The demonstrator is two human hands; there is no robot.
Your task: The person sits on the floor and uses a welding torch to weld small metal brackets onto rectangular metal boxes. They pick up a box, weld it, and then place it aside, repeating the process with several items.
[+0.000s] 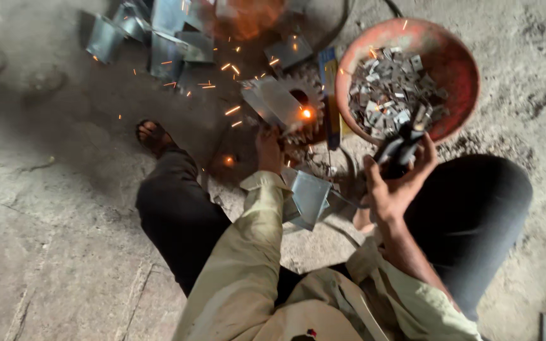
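Note:
My left hand (268, 148) reaches forward and grips a bent sheet-metal piece (274, 100) resting on a toothed gear wheel (303, 101). A bright weld spot (306, 113) glows on it and sparks fly off to the left. My right hand (394, 186) is closed around a dark welding electrode holder (400, 148), held just below the rim of a red bowl. Another folded metal plate (309, 197) lies between my knees, under my left forearm.
A red bowl (457, 57) full of small metal clips stands at upper right. Several finished sheet-metal pieces (159, 35) lie at the top left. A blue-and-yellow bar (329, 95) lies beside the gear. My legs and one sandalled foot (153, 136) rest on the concrete floor.

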